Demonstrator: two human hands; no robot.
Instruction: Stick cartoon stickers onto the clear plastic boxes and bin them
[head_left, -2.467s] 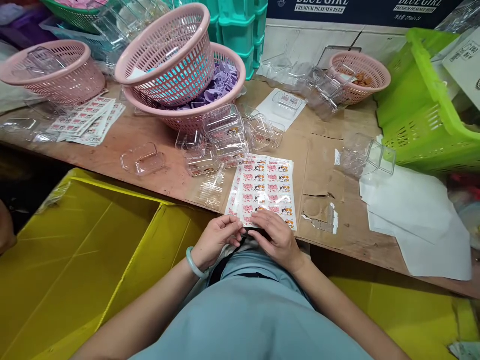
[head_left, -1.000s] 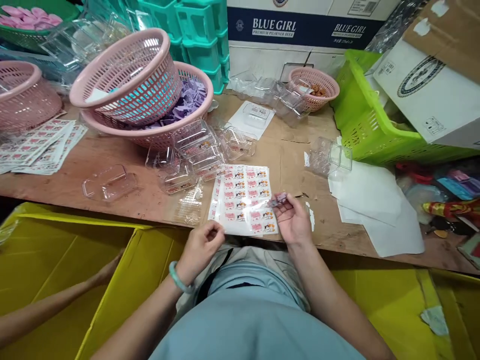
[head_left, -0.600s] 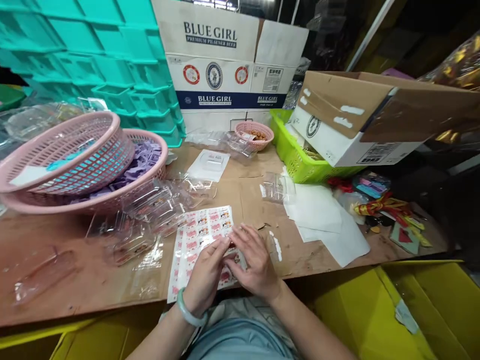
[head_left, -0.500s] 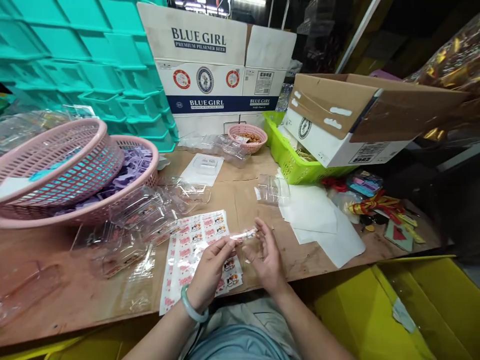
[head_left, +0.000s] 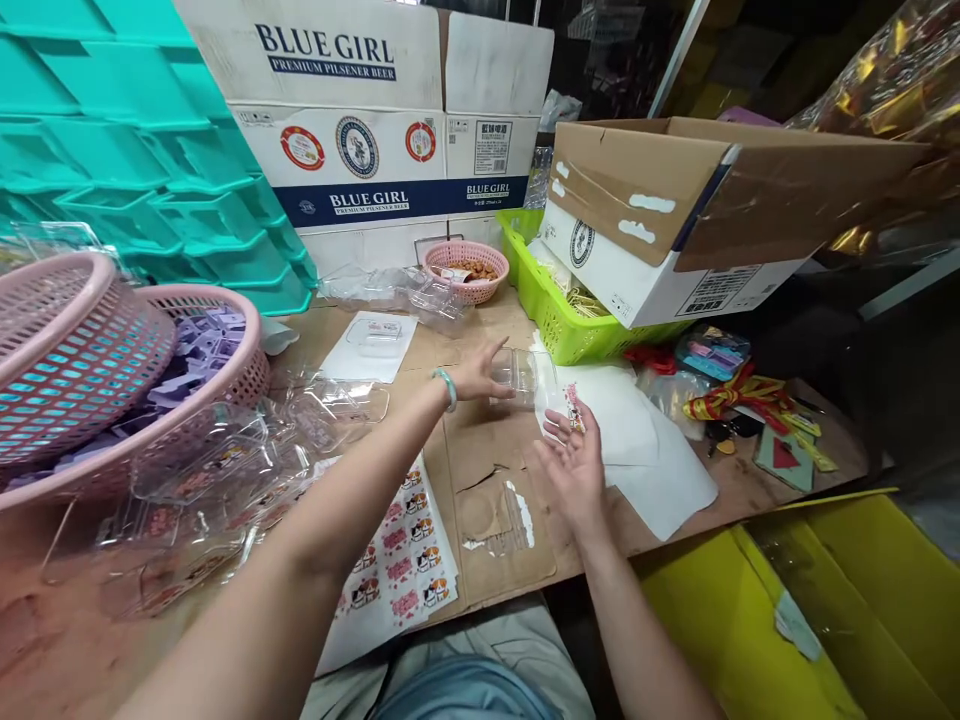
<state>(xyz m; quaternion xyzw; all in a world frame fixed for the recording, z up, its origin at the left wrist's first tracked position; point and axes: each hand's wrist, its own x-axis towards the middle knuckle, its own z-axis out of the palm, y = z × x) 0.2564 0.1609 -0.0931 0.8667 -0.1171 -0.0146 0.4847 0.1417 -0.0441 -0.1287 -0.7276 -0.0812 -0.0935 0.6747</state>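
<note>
My left hand [head_left: 477, 374], with a pale green bangle on its wrist, reaches forward with fingers apart at the left end of a clear plastic box [head_left: 531, 376]. Whether the fingers touch the box I cannot tell. My right hand [head_left: 576, 474] is turned palm up, nearer to me, its fingers partly curled. A small clear sticker [head_left: 574, 406] with pink print and a cartoon figure is at its fingertips. Under my left forearm lies a sheet of stickers [head_left: 409, 560] with pink lettering and cartoon animals, partly covered by the arm.
Clear plastic boxes [head_left: 217, 490] are heaped on the left beside pink baskets [head_left: 259, 350] with purple pieces. White papers [head_left: 667, 490] lie right of my right hand. A green basket [head_left: 581, 338] with a carton [head_left: 637, 250] on it stands behind. Yellow bins [head_left: 712, 610] stand below the table edge.
My left hand has left the sticker sheet and moved forward and right to the plastic box. My right hand has moved right, with the sticker now at its fingers. The view has shifted right.
</note>
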